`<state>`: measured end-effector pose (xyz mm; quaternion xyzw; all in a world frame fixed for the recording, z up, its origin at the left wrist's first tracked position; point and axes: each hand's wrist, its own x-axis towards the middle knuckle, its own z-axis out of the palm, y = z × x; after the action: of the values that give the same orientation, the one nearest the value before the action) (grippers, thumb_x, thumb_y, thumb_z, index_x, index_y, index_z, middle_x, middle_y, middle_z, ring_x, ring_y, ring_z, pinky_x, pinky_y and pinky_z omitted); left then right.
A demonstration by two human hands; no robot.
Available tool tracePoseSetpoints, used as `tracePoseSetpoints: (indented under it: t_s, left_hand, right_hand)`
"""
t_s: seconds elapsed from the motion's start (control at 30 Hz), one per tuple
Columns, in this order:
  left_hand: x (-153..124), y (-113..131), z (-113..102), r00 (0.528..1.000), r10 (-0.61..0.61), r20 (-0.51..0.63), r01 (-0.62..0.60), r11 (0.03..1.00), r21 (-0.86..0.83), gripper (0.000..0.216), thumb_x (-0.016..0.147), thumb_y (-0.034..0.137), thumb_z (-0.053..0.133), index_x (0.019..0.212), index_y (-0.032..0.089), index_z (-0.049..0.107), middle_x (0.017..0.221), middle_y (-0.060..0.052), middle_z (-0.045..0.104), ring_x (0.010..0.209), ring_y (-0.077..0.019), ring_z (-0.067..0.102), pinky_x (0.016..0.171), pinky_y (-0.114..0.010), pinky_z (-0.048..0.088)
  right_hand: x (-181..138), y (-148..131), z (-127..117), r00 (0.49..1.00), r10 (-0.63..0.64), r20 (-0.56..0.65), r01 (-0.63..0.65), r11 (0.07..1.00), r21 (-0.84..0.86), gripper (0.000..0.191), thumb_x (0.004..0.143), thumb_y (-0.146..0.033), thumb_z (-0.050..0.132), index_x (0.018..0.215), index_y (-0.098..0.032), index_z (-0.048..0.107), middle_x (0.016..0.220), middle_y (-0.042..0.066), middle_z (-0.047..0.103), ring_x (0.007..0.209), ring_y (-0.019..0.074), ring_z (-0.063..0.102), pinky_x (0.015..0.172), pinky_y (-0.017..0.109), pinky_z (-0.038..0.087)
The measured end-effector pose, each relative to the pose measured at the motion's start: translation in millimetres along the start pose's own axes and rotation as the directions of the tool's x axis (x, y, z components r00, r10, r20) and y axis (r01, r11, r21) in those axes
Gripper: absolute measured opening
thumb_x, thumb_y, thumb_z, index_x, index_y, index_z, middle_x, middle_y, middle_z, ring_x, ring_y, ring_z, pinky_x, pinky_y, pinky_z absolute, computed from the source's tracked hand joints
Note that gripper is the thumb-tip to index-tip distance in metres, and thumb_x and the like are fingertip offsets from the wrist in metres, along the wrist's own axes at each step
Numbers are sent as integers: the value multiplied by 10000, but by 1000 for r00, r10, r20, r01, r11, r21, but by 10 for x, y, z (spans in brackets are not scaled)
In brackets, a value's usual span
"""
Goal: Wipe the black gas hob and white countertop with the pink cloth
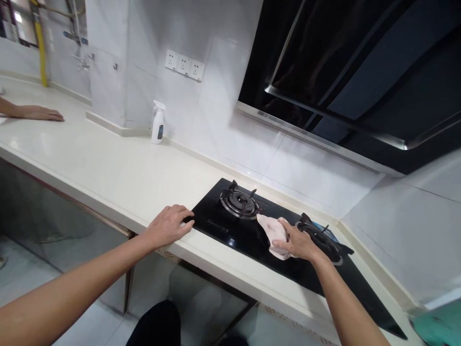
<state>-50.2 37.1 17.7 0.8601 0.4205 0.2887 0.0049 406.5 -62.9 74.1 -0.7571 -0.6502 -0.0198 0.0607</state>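
Note:
In my right hand (295,240) is a pale pinkish-white cleaning cloth (272,235), bunched under the fingers and pressed on the black glass gas stove (212,242). The cloth lies between the left burner (240,202) and the right burner (320,238), both with dark pan supports. My left hand (171,225) rests on the counter's front edge, its fingers stretched out and their tips touching the stove's left corner. Something small and white shows by the left thumb; I cannot make out what it is.
A white spray bottle (157,122) stands against the wall on the pale countertop (118,163). Another person's hand (39,113) lies flat at the far left. A black range hood (345,81) overhangs the stove. Something green (439,322) sits at the lower right.

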Motion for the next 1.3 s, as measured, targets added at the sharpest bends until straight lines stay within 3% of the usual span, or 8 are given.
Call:
tracePoseSetpoints:
  t_s: [0.07,0.23,0.43,0.6,0.73,0.87,1.0,1.3]
  left_hand:
    - [2,4,-5,1000,-5,6,5,1000,8,497,967,463,402,1175,175,750,1191,-129,737,1144,-320,658,979,-462,487]
    - [9,8,-12,1000,-8,28,8,1000,26,495,966,449,391,1183,179,745,1198,-125,733,1151,-319,652,983,-460,481]
    - [11,-1,-12,999,-9,37,8,1000,27,491,964,442,395,1200,180,737,1212,-126,728,1166,-317,646,989,-456,472]
    - [11,16,-15,1000,-12,14,12,1000,24,476,944,435,407,1170,189,747,1198,-122,736,1154,-317,650,986,-460,476]
    - [13,29,-29,1000,-27,14,26,999,28,499,942,466,399,1160,192,753,1201,-124,735,1143,-320,654,994,-462,478]
    - [21,37,-49,999,-37,38,36,999,31,517,930,482,397,1165,191,754,1212,-127,731,1146,-324,655,992,-459,482]
    - [32,40,-57,999,-37,32,36,999,33,516,920,485,404,1160,196,758,1198,-120,736,1138,-325,658,985,-456,483]
    - [64,51,-57,996,-40,80,33,996,82,556,921,477,384,1227,174,737,1231,-131,724,1138,-326,650,968,-431,475]
  right_hand:
    - [-80,-41,57,1000,-14,-28,12,998,-66,841,825,-587,683,1545,-243,417,1338,141,651,1218,314,617,1117,514,349]
    - [-286,-243,269,976,-93,-195,52,978,-204,690,909,-345,570,1548,-162,380,1409,188,603,1314,306,545,1221,547,178]
    - [-498,-358,537,926,-79,-369,-14,970,-242,657,918,-165,482,1561,-137,348,1306,187,655,1250,279,592,1198,497,266]
    - [-617,-448,628,888,-26,-459,-62,982,-177,694,954,-302,532,1576,-110,291,1380,209,610,1260,298,584,1132,459,355]
    - [-719,-553,587,908,83,-412,-131,987,-89,831,896,-488,677,1568,-144,330,1303,211,634,1175,337,620,1023,459,427]
    - [-738,-580,521,902,193,-387,-216,976,-15,685,924,-315,628,1530,-105,388,1233,212,654,1096,324,646,976,439,435]
    - [-737,-548,496,888,219,-404,-222,974,40,641,890,-199,603,1501,-125,424,1235,188,664,1062,291,662,961,403,441]
    - [-1043,-648,557,880,238,-412,-147,960,240,524,957,-430,529,1409,-165,527,1256,157,703,1051,272,696,902,373,512]
